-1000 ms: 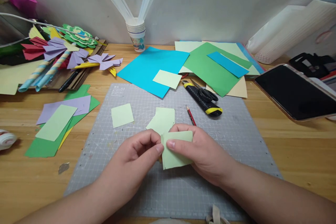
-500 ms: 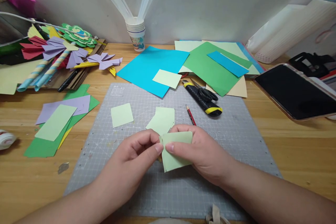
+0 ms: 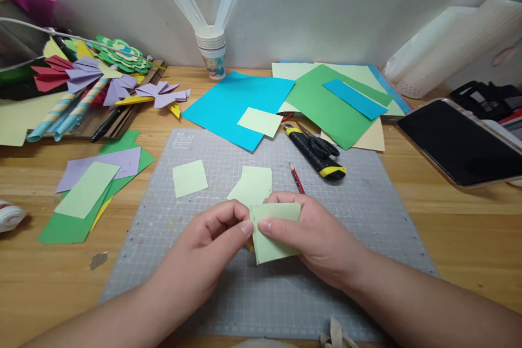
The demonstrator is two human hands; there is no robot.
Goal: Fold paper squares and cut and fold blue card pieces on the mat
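Above the grey cutting mat [image 3: 196,299] I hold a small stack of pale green paper squares [image 3: 277,242]. My right hand [image 3: 318,234] is closed on its right side, thumb across the front and fingers behind. At the stack's left edge, my left hand [image 3: 218,239] pinches with thumb and forefinger; those fingertips touch the paper edge. Just beyond my hands lie more pale green paper pieces [image 3: 253,182], partly overlapping. Another pale green square [image 3: 190,179] rests alone to the left on the mat. A red pencil [image 3: 297,178] points away behind my right hand.
A black-and-yellow utility knife [image 3: 314,155] lies at the mat's far edge with scissors [image 3: 322,147] on it. Blue paper [image 3: 228,103] and green paper [image 3: 326,103] lie behind. Paper cups [image 3: 212,57] hold straws. A phone [image 3: 460,141] is at right, paper strips [image 3: 69,228] at left.
The paper edges at the left side of the stack have come closer together, and the stack has risen very slightly. Both hands keep nearly the same grip.
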